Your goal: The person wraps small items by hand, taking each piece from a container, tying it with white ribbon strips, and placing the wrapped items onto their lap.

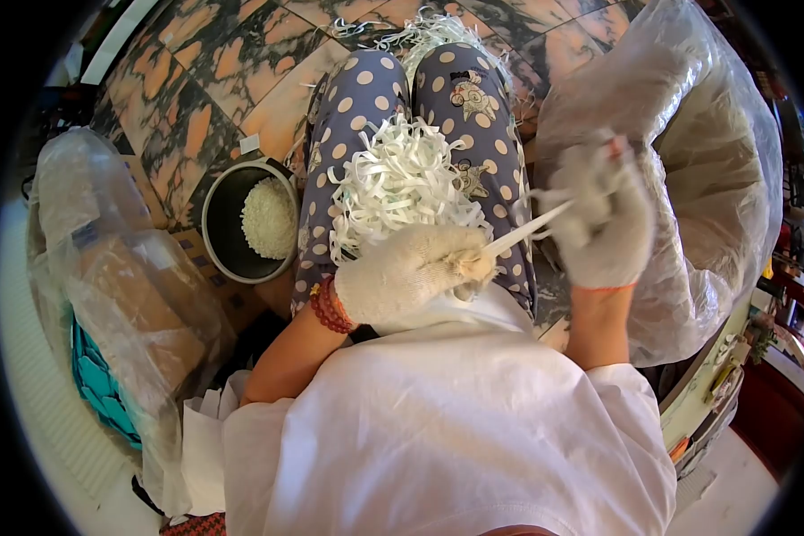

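Note:
My left hand (411,272), in a white knit glove with a red bead bracelet at the wrist, is closed on one end of a white strip (523,236) above my lap. The strip slants up and to the right, toward my right hand (603,214). That hand wears a white glove too, and motion smears its fingers, so their grip cannot be made out. Thin pale ends blur beside it. A loose heap of curled white strips (397,179) rests on my thighs, just beyond my left hand.
At the left stands a dark pot (216,234) holding small white pieces. Farther left is a clear plastic bag (143,295) around brown cardboard, with teal pieces (100,380) below. A large clear plastic bag (715,170) gapes at the right. More strips (438,40) lie past my knees on the marbled floor (214,71).

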The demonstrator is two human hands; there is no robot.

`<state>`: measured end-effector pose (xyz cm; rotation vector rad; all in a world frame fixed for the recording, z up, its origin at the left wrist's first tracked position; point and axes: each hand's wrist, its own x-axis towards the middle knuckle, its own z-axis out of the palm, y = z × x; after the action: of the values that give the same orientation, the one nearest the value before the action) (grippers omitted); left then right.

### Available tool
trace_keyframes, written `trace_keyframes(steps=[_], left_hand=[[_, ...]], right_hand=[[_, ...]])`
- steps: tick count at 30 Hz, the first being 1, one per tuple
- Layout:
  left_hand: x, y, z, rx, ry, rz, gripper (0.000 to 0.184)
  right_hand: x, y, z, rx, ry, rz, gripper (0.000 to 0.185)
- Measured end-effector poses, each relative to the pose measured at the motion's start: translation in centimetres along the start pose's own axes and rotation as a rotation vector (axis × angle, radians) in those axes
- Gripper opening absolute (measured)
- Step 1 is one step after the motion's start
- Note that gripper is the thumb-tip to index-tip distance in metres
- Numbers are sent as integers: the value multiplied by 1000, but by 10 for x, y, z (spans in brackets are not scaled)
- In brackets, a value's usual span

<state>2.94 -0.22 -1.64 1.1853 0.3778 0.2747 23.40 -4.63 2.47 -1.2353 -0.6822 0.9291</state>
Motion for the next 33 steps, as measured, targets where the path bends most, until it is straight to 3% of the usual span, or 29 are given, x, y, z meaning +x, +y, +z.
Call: trace_keyframes(steps=[2,3,5,7,8,9,13,14,17,18,21,23,26,28,29,30,31,33], left_hand=[[-6,2,2,-50,-29,-38,18],[-10,3,5,-60,-43,-49,19],[-17,0,7,-66,-57,-57,21],[-21,-7,8,-47,-61,-38,21],[-22,-8,6,-45,-82,-38,22],[-24,-9,5,-43,-103,-39,22],[-40,-26,5,-279,-173,-27,23],[-44,-10,0,87,-175,-44,20],[-55,-24,-12,346,-75,-37,18],[-53,-24,-12,255,-89,-77,18],[-47,-25,-14,42,-124,-179,19],[-41,-25,-17,-2,-128,-214,20],[-44,-30,-13,-191,81,-164,18],[-44,-30,-12,-256,163,-128,21],[-44,-29,-14,-242,153,-92,24],[-42,-33,-23,-284,97,-81,26],[-42,-38,-28,-325,41,-68,28],[-41,-47,-28,-471,117,-42,33]], right_hand=[[20,-9,-25,127,-148,-133,19],[40,-17,-64,807,-472,198,13],[48,-32,-64,438,29,53,10],[55,-36,-72,-84,265,-185,10],[59,-33,-81,-409,248,-345,12],[67,-34,-96,-539,252,-409,13],[119,-56,-196,-597,176,-390,16],[132,-67,-223,-607,137,-384,17],[147,-104,-266,-606,52,-344,6],[156,-119,-293,-111,-257,-168,9],[126,-137,-211,-50,554,-311,16],[120,-154,-233,31,532,-413,26],[114,-191,-272,-709,814,-762,39],[122,-210,-298,-1013,872,-940,26],[120,-215,-228,-499,867,-925,24],[120,-217,-191,2,828,-870,34],[126,-217,-217,-403,701,-695,22],[135,-197,-277,-1174,414,-362,24]])
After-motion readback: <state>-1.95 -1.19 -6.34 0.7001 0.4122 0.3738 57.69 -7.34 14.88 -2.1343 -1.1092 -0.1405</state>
